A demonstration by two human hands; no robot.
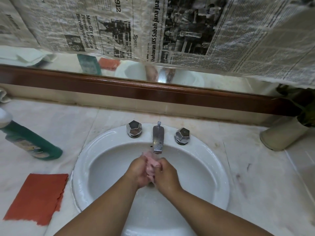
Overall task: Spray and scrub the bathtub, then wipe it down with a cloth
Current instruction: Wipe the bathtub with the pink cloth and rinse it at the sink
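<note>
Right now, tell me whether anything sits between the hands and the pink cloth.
Nothing does. The left hand and right hand both clasp the pink cloth directly, over the sink basin under the faucet. The green bottle and red sheet lie aside on the counter.
</note>
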